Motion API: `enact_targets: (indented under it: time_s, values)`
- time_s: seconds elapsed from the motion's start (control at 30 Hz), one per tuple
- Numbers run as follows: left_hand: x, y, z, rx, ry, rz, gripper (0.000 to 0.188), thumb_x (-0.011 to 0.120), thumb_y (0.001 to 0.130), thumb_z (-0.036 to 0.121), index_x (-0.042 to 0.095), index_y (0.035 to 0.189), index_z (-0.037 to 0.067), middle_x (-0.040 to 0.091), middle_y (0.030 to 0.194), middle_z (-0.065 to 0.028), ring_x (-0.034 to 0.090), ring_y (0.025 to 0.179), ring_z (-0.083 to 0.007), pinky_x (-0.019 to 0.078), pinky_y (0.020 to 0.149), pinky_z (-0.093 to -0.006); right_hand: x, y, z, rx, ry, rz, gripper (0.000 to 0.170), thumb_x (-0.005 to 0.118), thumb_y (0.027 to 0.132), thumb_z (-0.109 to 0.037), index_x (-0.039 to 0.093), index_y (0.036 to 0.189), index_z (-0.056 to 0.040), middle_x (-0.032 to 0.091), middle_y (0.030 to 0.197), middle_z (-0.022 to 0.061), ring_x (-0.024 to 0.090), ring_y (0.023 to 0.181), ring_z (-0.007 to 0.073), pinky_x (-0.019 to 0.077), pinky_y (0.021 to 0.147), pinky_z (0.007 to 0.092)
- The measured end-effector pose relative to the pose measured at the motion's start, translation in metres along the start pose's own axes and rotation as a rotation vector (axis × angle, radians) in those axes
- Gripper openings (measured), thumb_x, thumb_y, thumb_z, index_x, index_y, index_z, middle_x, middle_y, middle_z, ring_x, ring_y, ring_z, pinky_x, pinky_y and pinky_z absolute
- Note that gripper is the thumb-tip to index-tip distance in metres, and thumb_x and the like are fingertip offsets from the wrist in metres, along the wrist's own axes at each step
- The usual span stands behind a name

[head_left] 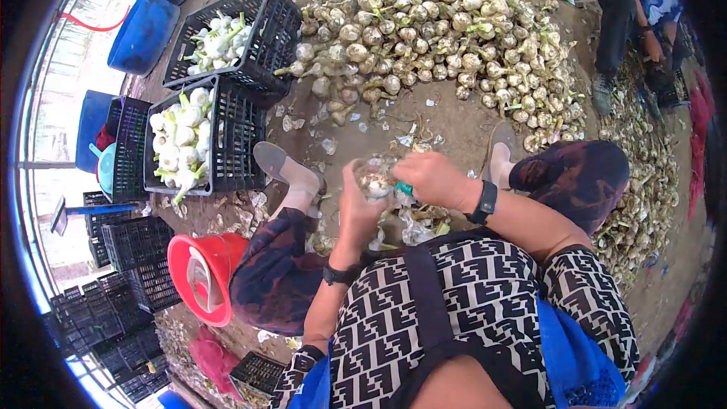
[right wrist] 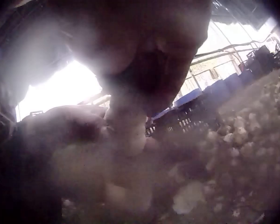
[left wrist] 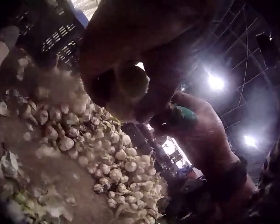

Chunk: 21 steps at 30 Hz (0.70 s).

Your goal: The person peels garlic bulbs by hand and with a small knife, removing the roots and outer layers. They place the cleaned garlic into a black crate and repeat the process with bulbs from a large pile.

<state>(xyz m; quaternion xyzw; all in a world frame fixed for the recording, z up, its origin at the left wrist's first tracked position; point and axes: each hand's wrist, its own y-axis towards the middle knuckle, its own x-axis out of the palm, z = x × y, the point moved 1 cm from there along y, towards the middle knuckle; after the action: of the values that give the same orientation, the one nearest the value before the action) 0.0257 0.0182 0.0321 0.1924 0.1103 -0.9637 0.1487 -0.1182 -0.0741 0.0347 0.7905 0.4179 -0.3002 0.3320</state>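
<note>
In the head view the left hand (head_left: 359, 204) grips a garlic bulb (head_left: 376, 186) in front of the body. Close against it, the right hand (head_left: 433, 180) holds a small green-handled tool (head_left: 404, 188) at the bulb's side. The left wrist view shows the right hand (left wrist: 200, 133) with the green handle (left wrist: 185, 113) in its curled fingers; the left hand (left wrist: 130, 60) is dark and close to the lens. The right wrist view is blurred and dark, and the bulb's detail cannot be made out there.
Beyond the feet lies a large heap of garlic (head_left: 424, 23). Black crates (head_left: 235, 136) of cleaned white bulbs (head_left: 182, 140) stand at the left, near a red bucket (head_left: 227, 250). Peelings (head_left: 416, 231) litter the floor between the legs. Another person (head_left: 615, 23) sits at the upper right.
</note>
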Motion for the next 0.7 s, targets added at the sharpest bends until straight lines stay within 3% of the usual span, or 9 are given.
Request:
enact_targets:
  time_s: [0.17, 0.23, 0.27, 0.33, 0.47, 0.53, 0.6, 0.67, 0.7]
  values:
    - [0.002, -0.002, 0.005, -0.024, -0.039, -0.053, 0.064, 0.07, 0.062, 0.01, 0.037, 0.116, 0.003, 0.055, 0.103, -0.0138, 0.054, 0.096, -0.0194, 0.0436, 0.082, -0.0309, 0.003, 0.005, 0.003, 0.106, 0.04, 0.052, 0.011, 0.054, 0.065, -0.005, 0.052, 0.076, -0.0028, 0.056, 0.074, 0.0129, 0.056, 0.074, 0.0322, 0.0451, 0.066, 0.0405]
    - [0.005, -0.001, -0.003, 0.027, 0.037, -0.021, 0.065, 0.071, 0.062, 0.012, 0.038, 0.116, 0.002, 0.054, 0.104, -0.0145, 0.054, 0.097, -0.0196, 0.0432, 0.083, -0.0313, 0.007, 0.008, 0.016, 0.359, 0.137, 0.125, 0.012, 0.052, 0.067, -0.004, 0.053, 0.078, -0.002, 0.058, 0.077, 0.0157, 0.056, 0.076, 0.0353, 0.0445, 0.067, 0.042]
    - [0.006, 0.0, -0.005, 0.03, 0.037, -0.02, 0.065, 0.071, 0.062, 0.012, 0.038, 0.116, 0.002, 0.054, 0.104, -0.0145, 0.054, 0.097, -0.0196, 0.0432, 0.083, -0.0313, 0.009, 0.007, 0.017, 0.358, 0.136, 0.126, 0.012, 0.052, 0.067, -0.004, 0.053, 0.078, -0.002, 0.058, 0.077, 0.0157, 0.056, 0.076, 0.0353, 0.0445, 0.067, 0.042]
    - [0.007, 0.0, -0.008, 0.025, 0.064, -0.04, 0.064, 0.071, 0.062, 0.012, 0.038, 0.117, 0.002, 0.053, 0.106, -0.0153, 0.053, 0.098, -0.0206, 0.0427, 0.084, -0.0316, 0.016, 0.006, 0.019, 0.454, 0.061, 0.037, 0.015, 0.051, 0.068, -0.005, 0.055, 0.082, -0.0018, 0.059, 0.079, 0.0173, 0.055, 0.078, 0.0372, 0.0439, 0.068, 0.0431]
    - [0.006, -0.002, 0.009, 0.056, 0.012, -0.062, 0.064, 0.07, 0.063, 0.011, 0.038, 0.117, 0.001, 0.053, 0.107, -0.0159, 0.052, 0.1, -0.0207, 0.0415, 0.086, -0.0314, 0.022, 0.0, 0.034, 0.426, 0.018, 0.049, 0.016, 0.053, 0.072, -0.01, 0.056, 0.086, -0.0033, 0.06, 0.081, 0.0173, 0.056, 0.079, 0.0365, 0.0444, 0.068, 0.0421]
    - [0.007, -0.003, 0.014, 0.08, -0.163, -0.073, 0.064, 0.069, 0.063, 0.01, 0.037, 0.118, -0.001, 0.051, 0.11, -0.0177, 0.051, 0.104, -0.0242, 0.04, 0.088, -0.0327, 0.02, 0.0, 0.05, 0.637, 0.126, -0.099, 0.018, 0.055, 0.075, -0.016, 0.057, 0.088, -0.0037, 0.06, 0.084, 0.0188, 0.057, 0.081, 0.0355, 0.0451, 0.069, 0.041]
    - [0.001, 0.002, 0.0, 0.176, 0.058, -0.035, 0.067, 0.069, 0.063, 0.01, 0.036, 0.12, -0.001, 0.05, 0.112, -0.0188, 0.051, 0.105, -0.0263, 0.0392, 0.09, -0.0335, 0.019, -0.004, 0.05, 0.622, 0.283, -0.103, 0.026, 0.056, 0.078, -0.024, 0.056, 0.096, -0.0045, 0.06, 0.089, 0.0203, 0.057, 0.081, 0.0357, 0.0455, 0.069, 0.0404]
    - [0.002, 0.002, -0.008, 0.272, 0.273, -0.001, 0.069, 0.069, 0.063, 0.009, 0.034, 0.122, -0.002, 0.049, 0.114, -0.0198, 0.05, 0.106, -0.0283, 0.0384, 0.091, -0.0343, 0.019, -0.006, 0.036, 0.328, 0.694, 0.11, 0.033, 0.057, 0.078, -0.026, 0.055, 0.103, -0.005, 0.059, 0.093, 0.0205, 0.056, 0.084, 0.0361, 0.0451, 0.071, 0.0403]
    - [0.003, 0.002, -0.002, 0.302, 0.359, -0.027, 0.072, 0.068, 0.063, 0.009, 0.033, 0.124, -0.002, 0.049, 0.114, -0.021, 0.049, 0.107, -0.0307, 0.038, 0.092, -0.0354, 0.01, -0.003, 0.023, 0.38, 0.64, 0.004, 0.037, 0.058, 0.078, -0.027, 0.053, 0.108, -0.0051, 0.058, 0.096, 0.0196, 0.055, 0.087, 0.0363, 0.0447, 0.072, 0.0401]
